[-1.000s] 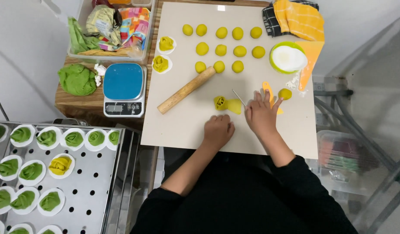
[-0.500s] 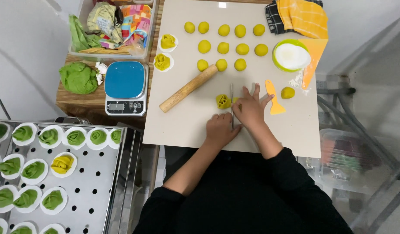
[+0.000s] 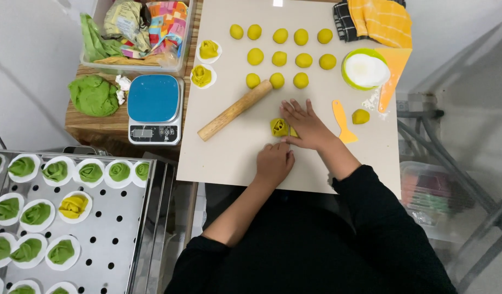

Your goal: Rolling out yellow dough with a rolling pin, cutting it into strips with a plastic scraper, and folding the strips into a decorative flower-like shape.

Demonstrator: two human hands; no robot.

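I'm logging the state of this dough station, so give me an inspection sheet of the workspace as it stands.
Surface: beige board, lightly floured near the bowl.
Job's things: folded yellow dough piece; thin stick under the hands; rolling pin; eleven yellow dough balls; yellow scraper.
Clutter: blue scale, green dough lump, bin of cloths, perforated tray of shaped pieces.
Grippers: left hand fisted on the board; right hand flat beside the dough piece.
Cables: nothing seen.
Surroundings: metal frame at right.

A wooden table [image 3: 93,126] stands against a pale wall [image 3: 28,65] — metal frame legs [image 3: 452,163] at right.
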